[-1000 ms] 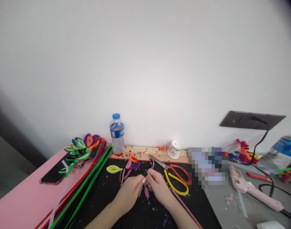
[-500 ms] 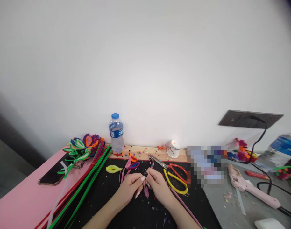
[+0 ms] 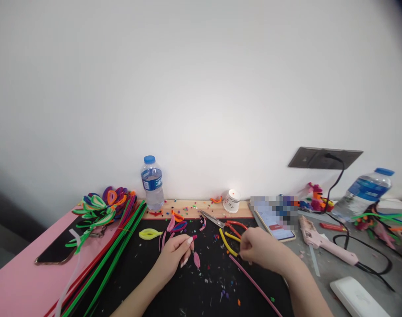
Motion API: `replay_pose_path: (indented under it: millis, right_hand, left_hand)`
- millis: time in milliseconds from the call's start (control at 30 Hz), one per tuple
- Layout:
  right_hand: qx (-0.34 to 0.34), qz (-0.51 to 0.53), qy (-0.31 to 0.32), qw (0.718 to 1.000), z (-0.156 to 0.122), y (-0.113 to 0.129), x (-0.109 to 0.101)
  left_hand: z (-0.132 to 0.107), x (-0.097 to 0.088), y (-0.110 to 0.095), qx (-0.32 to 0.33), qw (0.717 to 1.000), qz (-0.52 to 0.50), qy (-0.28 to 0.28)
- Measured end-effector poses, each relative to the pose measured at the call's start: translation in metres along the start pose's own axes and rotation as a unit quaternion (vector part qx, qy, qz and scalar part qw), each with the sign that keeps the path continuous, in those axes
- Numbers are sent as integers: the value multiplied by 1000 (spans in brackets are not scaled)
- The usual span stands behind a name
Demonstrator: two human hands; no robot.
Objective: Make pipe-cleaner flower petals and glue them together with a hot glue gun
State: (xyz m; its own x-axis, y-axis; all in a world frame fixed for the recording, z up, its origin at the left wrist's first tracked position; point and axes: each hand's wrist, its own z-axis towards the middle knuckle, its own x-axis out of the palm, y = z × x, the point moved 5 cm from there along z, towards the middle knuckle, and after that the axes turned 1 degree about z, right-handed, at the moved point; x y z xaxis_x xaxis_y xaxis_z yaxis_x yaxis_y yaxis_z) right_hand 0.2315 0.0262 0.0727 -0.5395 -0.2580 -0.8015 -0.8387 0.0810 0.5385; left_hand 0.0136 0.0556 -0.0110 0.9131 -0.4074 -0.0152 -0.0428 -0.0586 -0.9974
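Observation:
Between the thumb and fingers of my left hand (image 3: 178, 252) is a short magenta piece of fuzzy stem (image 3: 194, 237). A pink fuzzy petal (image 3: 196, 260) shows just below those fingertips. My right hand (image 3: 255, 247) is closed over the handles of the scissors (image 3: 222, 229), which lie on the black mat (image 3: 188, 293) with red and yellow grips; its fingertips are partly hidden. A long pink pipe cleaner (image 3: 253, 282) runs past that hand. Left of centre lie a yellow loop (image 3: 150, 234) and a blue loop (image 3: 179, 226), with pink and orange loops beside them.
Green pipe cleaners (image 3: 122, 242) and looped flowers (image 3: 102, 207) lie at left near a dark phone (image 3: 57, 248). At the wall stand a water bottle (image 3: 152, 185) and a paper cup (image 3: 232, 201). On the right are a lit phone (image 3: 275, 224), a corded pink glue gun (image 3: 333, 248) and a white box (image 3: 359, 297).
My right hand has left my left hand and moved right to the scissors' handles. My left hand stays near the middle, the magenta piece now visible in its fingertips. The view has shifted slightly right.

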Motion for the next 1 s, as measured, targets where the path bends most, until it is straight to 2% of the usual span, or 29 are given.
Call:
replay_pose_path:
  millis: [67, 233, 367, 433, 500, 567, 700, 767, 833, 1000]
  right_hand:
    - [55, -30, 15, 998, -5, -14, 13]
    - [45, -5, 29, 999, -2, -17, 32]
    - [20, 41, 55, 997, 11, -9, 24]
    - [14, 97, 51, 994, 22, -4, 16]
    - [13, 278, 28, 960, 34, 4, 5]
    - [-6, 464, 42, 885, 47, 17, -2]
    - [-32, 549, 48, 834, 68, 48, -6]
    - [-40, 577, 51, 814, 78, 68, 2]
    - [-42, 593, 62, 802, 87, 91, 19]
    - [-36, 576, 128, 806, 111, 149, 84]
  left_hand:
    - [-1, 0, -1, -4, 1000, 2, -1]
    - [-1, 1, -2, -5, 1000, -3, -1]
    - [0, 1, -2, 2, 1000, -13, 0]
    - [1, 0, -1, 4, 1000, -17, 1]
    - [1, -2, 0, 6, 1000, -22, 0]
    - [1, -3, 0, 5, 1000, -27, -3]
    - [2, -4, 2, 2, 1000, -28, -13]
    - [3, -3, 2, 2, 1000, -20, -14]
    - [3, 0, 2, 2, 1000, -6, -13]
    - [1, 6, 1, 7, 999, 31, -2]
